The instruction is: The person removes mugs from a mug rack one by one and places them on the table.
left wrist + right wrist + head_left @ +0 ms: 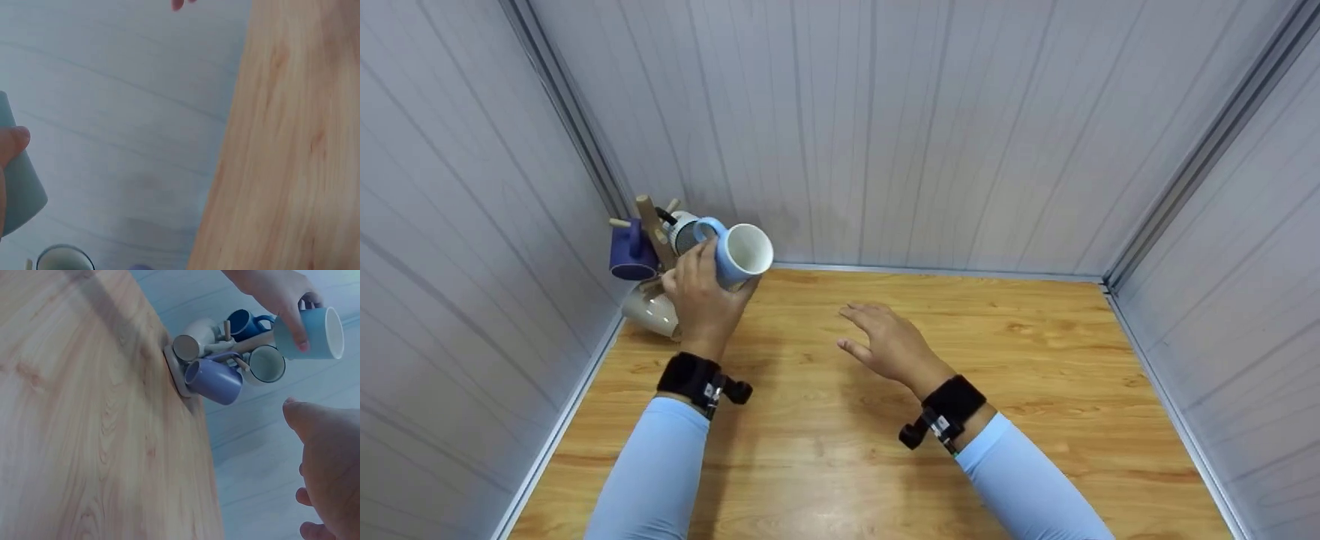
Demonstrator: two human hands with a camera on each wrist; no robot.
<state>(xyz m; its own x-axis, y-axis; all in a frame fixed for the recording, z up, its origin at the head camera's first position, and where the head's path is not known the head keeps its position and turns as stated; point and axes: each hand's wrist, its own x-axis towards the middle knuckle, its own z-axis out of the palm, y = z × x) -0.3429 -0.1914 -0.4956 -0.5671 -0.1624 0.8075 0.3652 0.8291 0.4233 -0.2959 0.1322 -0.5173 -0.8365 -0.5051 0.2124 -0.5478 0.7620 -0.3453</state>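
Pale panelled walls left, far and right, tops cropped. Wood-grain table below, near edge out of frame. Light-blue sleeves in from near side, cropped. Wooden mug rack in far left corner; base hidden in head view, partly visible from right wrist. Right hand above middle of table, fingers extended, thumb apart, nothing held. Left hand wrapped round light-blue mug, off the table, just right of rack top, mouth up; can't tell if touching rack. Same mug cropped in left wrist view, handle and mouth out of sight. On rack: navy mug left; cream mug low, near side; white mug far side, partly covered; lilac mug hidden in head view. Black wrist bands on both arms. Fingertips at top of left wrist view, too cropped to place.
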